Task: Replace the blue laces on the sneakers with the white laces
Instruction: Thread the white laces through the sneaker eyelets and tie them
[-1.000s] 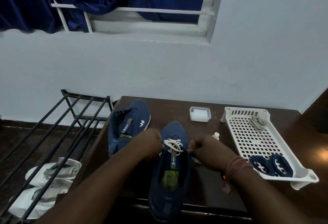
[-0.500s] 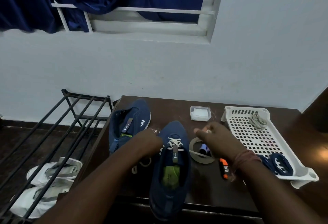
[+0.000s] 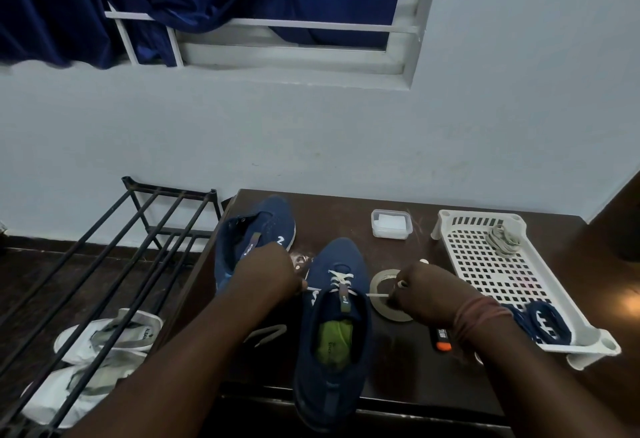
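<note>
Bare forearms, reddish wrist thread (image 3: 479, 316)

I cannot see my left hand's (image 3: 268, 276) fingertips, they are curled under; my right wrist covers part of the blue laces (image 3: 543, 321) in the tray (image 3: 491, 264); the orange tool's (image 3: 440, 337) label is too small to read.

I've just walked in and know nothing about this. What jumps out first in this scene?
Two hands, the left hand and right hand, pull a white lace sideways across a blue sneaker at the front middle of the dark table. A second blue sneaker lies unlaced behind the left hand. On the right, a white perforated tray holds coiled blue laces.
</note>
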Demonstrator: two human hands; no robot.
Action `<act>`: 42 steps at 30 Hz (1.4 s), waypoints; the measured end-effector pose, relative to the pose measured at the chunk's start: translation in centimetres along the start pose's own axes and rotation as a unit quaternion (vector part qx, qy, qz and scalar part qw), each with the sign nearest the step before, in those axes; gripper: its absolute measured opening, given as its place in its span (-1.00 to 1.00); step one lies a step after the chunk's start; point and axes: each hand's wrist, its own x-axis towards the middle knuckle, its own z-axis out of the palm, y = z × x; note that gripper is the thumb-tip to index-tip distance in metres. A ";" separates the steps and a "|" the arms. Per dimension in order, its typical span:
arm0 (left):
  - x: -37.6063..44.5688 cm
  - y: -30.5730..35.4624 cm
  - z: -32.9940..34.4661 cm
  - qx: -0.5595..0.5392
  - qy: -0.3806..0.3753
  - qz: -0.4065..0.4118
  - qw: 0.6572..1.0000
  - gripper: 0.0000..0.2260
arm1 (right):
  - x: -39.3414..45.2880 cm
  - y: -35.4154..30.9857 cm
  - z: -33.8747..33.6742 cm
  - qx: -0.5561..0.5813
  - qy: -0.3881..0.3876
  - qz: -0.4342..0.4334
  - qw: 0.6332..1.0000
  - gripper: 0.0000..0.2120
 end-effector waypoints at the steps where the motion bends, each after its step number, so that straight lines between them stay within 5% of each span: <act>1: 0.0 0.0 0.0 0.015 0.008 0.002 1.000 -0.72 | -0.4 -0.2 -0.3 -0.013 0.007 0.002 1.000 -0.70; 9: -0.3 0.5 0.9 0.021 0.104 0.001 0.994 -0.86 | 0.0 -0.2 0.0 0.010 0.064 0.032 0.997 -0.77; 13: -0.9 0.8 -0.5 -0.179 0.052 0.032 0.982 -0.78 | 0.1 -0.2 0.0 0.118 0.094 -0.026 0.988 -0.80; 17: -2.3 1.9 -3.4 -0.355 0.107 0.094 0.924 -0.87 | -0.6 -1.7 -0.9 0.337 0.129 -0.121 0.925 -0.62; 22: -3.4 2.1 -5.4 -0.505 0.234 0.153 0.816 -0.90 | -1.4 -2.7 -2.8 0.521 0.259 -0.222 0.782 -0.66; 25: -3.5 2.1 -5.5 -0.538 0.247 0.171 0.788 -0.87 | -1.1 -2.6 -2.8 0.511 0.291 -0.221 0.778 -0.71; 27: -3.2 2.3 -4.9 -0.525 0.216 0.165 0.807 -0.88 | -1.1 -2.6 -2.5 0.503 0.262 -0.216 0.794 -0.75; 33: -1.6 1.8 -1.8 -0.255 0.067 0.108 0.958 -0.85 | -0.4 -1.9 -1.1 0.354 0.213 -0.156 0.897 -0.77; 36: -1.3 1.7 -1.3 -0.203 0.068 0.086 0.973 -0.83 | 0.0 -1.4 0.0 0.263 0.154 -0.129 0.944 -0.83; 42: -1.8 2.3 -0.9 -0.188 0.080 0.089 0.975 -0.82 | 0.1 -2.0 0.3 0.218 0.155 -0.151 0.952 -0.86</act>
